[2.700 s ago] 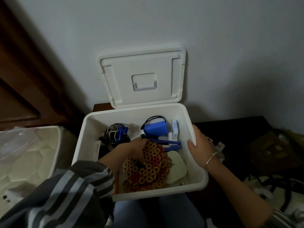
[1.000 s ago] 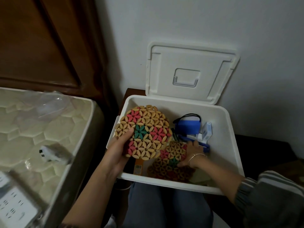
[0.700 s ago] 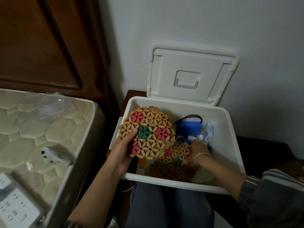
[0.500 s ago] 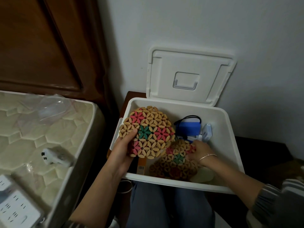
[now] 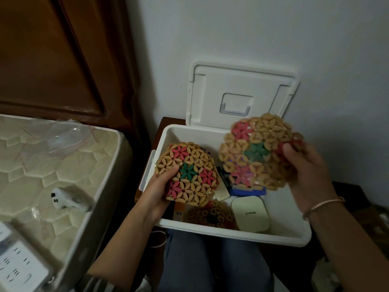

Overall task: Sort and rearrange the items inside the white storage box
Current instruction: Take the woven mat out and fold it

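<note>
Mattress: a cream quilted mattress [image 5: 42, 169] is filling the left side, just beside the box.
Storage box: the white plastic storage box [image 5: 231, 233] is sitting open against the pale wall, in front of the person's knees, with a corner of a brown bench [image 5: 159, 124] showing at its rear left.
Lid: the white box lid [image 5: 242, 85] with a recessed handle is leaning back against the wall behind the box.
Raised mat: 1 round mat of tan, pink and green petal-shaped wooden beads [image 5: 256, 152] is hanging blurred above the box's right half, tilted toward the camera.
Left mat: a 2nd round beaded mat [image 5: 189, 175] of the same pattern is being held over the box's front-left part, face up.
3rd mat: a 3rd beaded mat [image 5: 210, 214] is lying in shadow on the box floor near the front wall, just beside the cream case.
Right hand: the right hand [image 5: 305, 171] is pinching the raised mat's right edge, with a thin metal bracelet [image 5: 322, 205] circling the wrist.
Left hand: the left hand [image 5: 157, 192] is gripping the left mat at its lower-left edge, thumb lying across the top.
Cream case: a pale cream rounded-square plastic case [image 5: 250, 213] is lying flat in the box's front-right part.
Blue item: a blue plastic item [image 5: 248, 190] is peeking out beneath the raised mat, its shape hidden.
Power strip: a white power strip [image 5: 19, 268] is lying at the mattress's near corner.
Plug: a small white plug adapter [image 5: 63, 198] is lying on the mattress, blurred.
</note>
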Demonstrator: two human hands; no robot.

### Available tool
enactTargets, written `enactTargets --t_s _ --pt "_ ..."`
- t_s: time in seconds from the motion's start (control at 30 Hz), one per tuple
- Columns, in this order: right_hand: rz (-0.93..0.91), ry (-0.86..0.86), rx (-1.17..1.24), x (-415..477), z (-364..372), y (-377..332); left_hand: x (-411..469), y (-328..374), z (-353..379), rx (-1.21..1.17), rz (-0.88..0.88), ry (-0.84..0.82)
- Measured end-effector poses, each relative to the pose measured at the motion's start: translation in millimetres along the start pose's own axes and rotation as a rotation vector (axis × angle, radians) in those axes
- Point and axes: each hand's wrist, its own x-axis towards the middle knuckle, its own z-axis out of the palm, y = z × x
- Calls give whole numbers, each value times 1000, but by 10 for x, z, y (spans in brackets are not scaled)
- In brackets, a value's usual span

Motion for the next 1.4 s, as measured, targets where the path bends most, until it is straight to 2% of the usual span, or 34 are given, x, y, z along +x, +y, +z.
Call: enactTargets --t_s 0.1,0.17,0.27,0.4,0.6,0.7,0.87,1.03,1.1,1.17,1.2,1.3,1.4 --pt "192 -125 138 43 362 210 -29 20 20 -4 -40 -33" --pt "319 -145 178 45 545 411 -44 38 26 -16 -57 -57" --pt "423 -145 165 35 688 687 -51 61 26 -168 -95 -70" --pt "408 -148 55 28 721 888 -45 63 0 -231 -135 -63" --pt "428 -289 34 66 716 920 -37 56 -30 -286 -137 -134" --pt "325 -322 -118 109 704 914 -47 51 -44 -306 -125 -177" --pt "194 -424 -326 164 707 915 -40 57 -17 -157 -98 -126" --pt "256 -609 -232 317 504 883 -30 28 -35 -117 -58 -112" --pt "306 -568 -186 399 375 923 -36 23 -37 -126 -30 -97" --pt "270 -475 -446 452 296 1044 -34 29 -50 -166 6 -83" --pt "246 -506 -629 472 265 1145 -37 34 -54 -191 28 -82" --pt "290 -799 -997 499 217 1488 -49 57 -45 -260 69 -67" --pt "244 -973 -1281 538 264 1684 -61 61 -27 -296 70 -65"
